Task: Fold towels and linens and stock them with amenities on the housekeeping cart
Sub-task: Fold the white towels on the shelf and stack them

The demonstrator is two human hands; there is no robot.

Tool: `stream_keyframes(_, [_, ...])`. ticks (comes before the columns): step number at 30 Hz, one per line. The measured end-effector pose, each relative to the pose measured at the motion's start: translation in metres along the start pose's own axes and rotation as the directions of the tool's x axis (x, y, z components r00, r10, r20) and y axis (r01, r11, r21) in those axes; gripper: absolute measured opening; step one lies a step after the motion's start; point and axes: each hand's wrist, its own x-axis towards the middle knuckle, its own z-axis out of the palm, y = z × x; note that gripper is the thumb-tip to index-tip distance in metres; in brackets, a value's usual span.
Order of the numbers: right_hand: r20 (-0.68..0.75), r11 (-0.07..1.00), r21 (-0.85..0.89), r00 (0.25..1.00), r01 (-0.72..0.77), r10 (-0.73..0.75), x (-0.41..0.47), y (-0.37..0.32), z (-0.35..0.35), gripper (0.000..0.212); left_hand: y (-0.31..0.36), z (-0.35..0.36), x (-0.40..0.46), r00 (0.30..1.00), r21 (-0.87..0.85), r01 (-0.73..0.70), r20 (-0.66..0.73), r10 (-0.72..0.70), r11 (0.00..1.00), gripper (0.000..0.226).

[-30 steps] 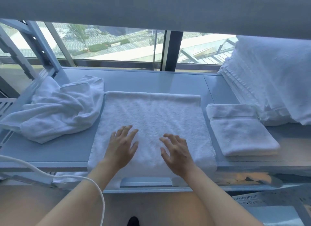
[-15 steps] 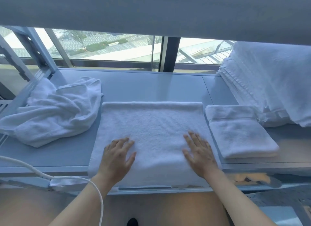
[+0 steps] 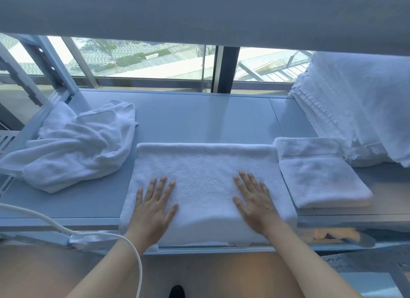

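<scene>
A white towel (image 3: 204,164), folded into a wide rectangle, lies flat on the grey cart shelf (image 3: 195,117) in front of me, its near edge hanging over the shelf's front. My left hand (image 3: 153,206) rests flat on its near left part with fingers straight and spread. My right hand (image 3: 255,200) presses flat on its near right part, fingers straight. Neither hand grips the cloth.
A crumpled white towel (image 3: 75,146) lies at the left. A small folded towel (image 3: 317,173) sits to the right, beside a tall stack of folded linens (image 3: 355,106). An upper shelf (image 3: 199,13) overhangs. A white cable (image 3: 66,229) crosses my left forearm.
My hands slid apart from the towel's middle, then the right hand came back a little toward the centre. The left hand stays near the left part.
</scene>
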Motion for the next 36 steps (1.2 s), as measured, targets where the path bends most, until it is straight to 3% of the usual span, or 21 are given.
stream_keyframes(5, [-0.082,1.000,-0.021,0.996,0.014,-0.016,-0.062,-0.004,0.023,0.064,0.002,0.023,-0.054,0.997,-0.035,-0.061,-0.055,0.059,0.997,0.072])
stream_keyframes(16, [0.042,0.999,-0.022,0.998,-0.046,0.047,0.016,-0.006,-0.008,0.068,-0.005,-0.006,0.025,1.000,-0.012,0.025,0.002,-0.025,1.000,0.076])
stream_keyframes(26, [-0.056,0.997,-0.038,0.996,0.062,-0.064,-0.052,-0.020,0.021,0.067,-0.009,0.015,-0.055,0.996,-0.025,-0.005,-0.089,0.002,1.000,0.068])
stream_keyframes(31, [-0.027,0.999,-0.037,0.999,0.040,-0.041,-0.049,-0.025,0.014,0.069,-0.006,0.009,-0.053,0.998,0.004,0.039,-0.049,-0.039,0.999,0.074])
stream_keyframes(33, [-0.050,0.995,-0.070,0.996,0.077,-0.081,-0.048,-0.031,0.011,0.070,0.003,0.005,-0.049,0.998,0.020,0.035,-0.052,-0.034,0.999,0.075])
stream_keyframes(36, [-0.024,0.964,-0.099,0.968,0.247,-0.250,-0.040,-0.052,0.015,0.075,0.028,0.011,-0.041,0.995,0.016,-0.083,-0.060,0.084,0.996,0.074])
